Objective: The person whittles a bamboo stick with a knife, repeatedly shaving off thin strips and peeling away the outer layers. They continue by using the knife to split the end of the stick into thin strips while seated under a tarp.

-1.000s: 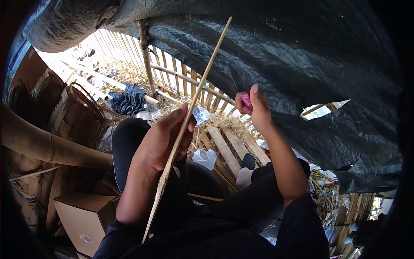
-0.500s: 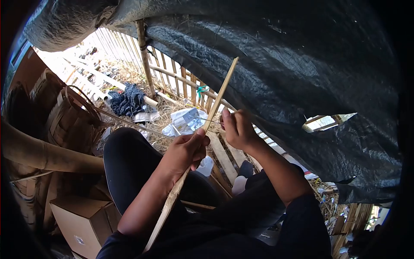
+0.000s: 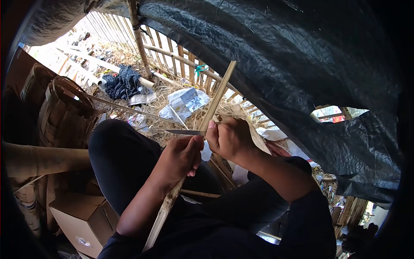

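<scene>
A long bamboo strip [image 3: 221, 93] slants from my lap up toward the dark tarp. My left hand [image 3: 182, 156] is closed around its middle, with the lower part running down past my forearm. Just above, my right hand [image 3: 228, 137] is closed on a knife, its handle hidden in the fist. The knife blade [image 3: 183, 132] points left and crosses the strip right above my left thumb. My right thumb lies against the strip.
Woven baskets [image 3: 64, 112], a thick bamboo pole [image 3: 51, 160] and a cardboard box [image 3: 84, 220] are at the left. A black tarp [image 3: 276, 56] hangs at the right. Beyond my knees lie plastic bags [image 3: 185, 103], dark cloth [image 3: 123, 83] and a bamboo fence [image 3: 172, 56].
My right hand has come in against the strip, close to my left hand, and the knife blade now shows across it. The view has shifted slightly.
</scene>
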A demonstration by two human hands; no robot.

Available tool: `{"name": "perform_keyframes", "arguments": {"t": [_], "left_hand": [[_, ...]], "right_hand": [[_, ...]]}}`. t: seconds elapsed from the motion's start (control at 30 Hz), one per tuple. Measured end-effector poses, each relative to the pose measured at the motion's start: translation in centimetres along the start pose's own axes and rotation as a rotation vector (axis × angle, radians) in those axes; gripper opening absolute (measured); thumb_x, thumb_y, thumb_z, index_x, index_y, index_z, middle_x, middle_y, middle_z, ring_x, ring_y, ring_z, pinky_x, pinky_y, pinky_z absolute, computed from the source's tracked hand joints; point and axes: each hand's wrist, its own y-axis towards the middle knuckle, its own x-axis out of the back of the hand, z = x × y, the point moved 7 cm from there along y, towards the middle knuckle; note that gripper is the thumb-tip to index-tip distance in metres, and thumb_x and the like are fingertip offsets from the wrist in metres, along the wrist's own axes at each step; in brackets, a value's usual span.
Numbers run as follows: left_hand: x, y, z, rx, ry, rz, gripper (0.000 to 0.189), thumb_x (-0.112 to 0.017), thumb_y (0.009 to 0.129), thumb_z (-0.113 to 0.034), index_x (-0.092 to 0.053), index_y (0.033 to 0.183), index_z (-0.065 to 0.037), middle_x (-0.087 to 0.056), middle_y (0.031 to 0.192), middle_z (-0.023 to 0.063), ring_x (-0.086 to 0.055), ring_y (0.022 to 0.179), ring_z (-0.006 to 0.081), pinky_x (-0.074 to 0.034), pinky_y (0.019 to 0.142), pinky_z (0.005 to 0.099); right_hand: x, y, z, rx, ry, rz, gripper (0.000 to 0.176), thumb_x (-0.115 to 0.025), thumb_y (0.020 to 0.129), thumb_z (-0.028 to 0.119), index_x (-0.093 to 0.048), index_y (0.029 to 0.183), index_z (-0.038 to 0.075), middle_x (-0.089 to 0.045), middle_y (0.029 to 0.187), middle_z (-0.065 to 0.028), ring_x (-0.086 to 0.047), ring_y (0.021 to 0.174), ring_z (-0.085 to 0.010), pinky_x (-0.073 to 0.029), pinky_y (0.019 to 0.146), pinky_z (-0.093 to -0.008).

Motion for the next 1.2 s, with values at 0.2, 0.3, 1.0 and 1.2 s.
{"name": "perform_keyframes", "arguments": {"t": [0.2,0.3,1.0,1.2], "left_hand": [[0.4,-0.5,0.1,0.021,-0.062,-0.031,0.041,-0.044,0.103,-0.038,-0.057,0.091,-0.001,-0.045,0.053,-0.0003,-0.04,0.041,0.0063,-0.031,0.04,0.0212],[0.7,-0.5,0.3,0.033,-0.071,-0.038,0.04,-0.044,0.103,-0.038,-0.057,0.092,-0.001,-0.045,0.053,-0.0004,-0.039,0.04,0.0066,-0.03,0.04,0.0218],[0.4,-2.1,0.4,-0.004,-0.06,-0.015,0.042,-0.044,0.103,-0.038,-0.056,0.088,-0.001,-0.043,0.05,-0.0006,-0.039,0.04,0.0066,-0.032,0.04,0.0219],[0.8,-3.0,0.3,-0.003,-0.181,-0.011,0.04,-0.044,0.103,-0.038,-0.053,0.084,-0.004,-0.04,0.05,-0.0021,-0.035,0.038,0.0062,-0.029,0.039,0.0213]], "right_hand": [[-1.2,0.0,-1.5,-0.002,0.034,-0.016,0.042,-0.05,0.088,0.019,-0.055,0.049,0.006,-0.051,0.045,-0.0174,-0.056,0.042,-0.0367,-0.047,0.044,-0.044],[-1.5,0.1,-1.9,0.014,0.059,-0.048,0.042,-0.05,0.088,0.019,-0.055,0.049,0.006,-0.051,0.045,-0.0173,-0.056,0.042,-0.0366,-0.047,0.046,-0.0439],[0.2,1.3,-5.4,-0.212,-0.161,0.011,0.048,-0.049,0.091,0.023,-0.057,0.05,0.0,-0.054,0.052,-0.0251,-0.06,0.052,-0.0419,-0.049,0.054,-0.0494],[1.0,2.2,-10.5,-0.365,-0.186,-0.063,0.049,-0.047,0.093,0.025,-0.058,0.054,-0.003,-0.055,0.055,-0.0258,-0.059,0.056,-0.0454,-0.049,0.057,-0.0502]]}}
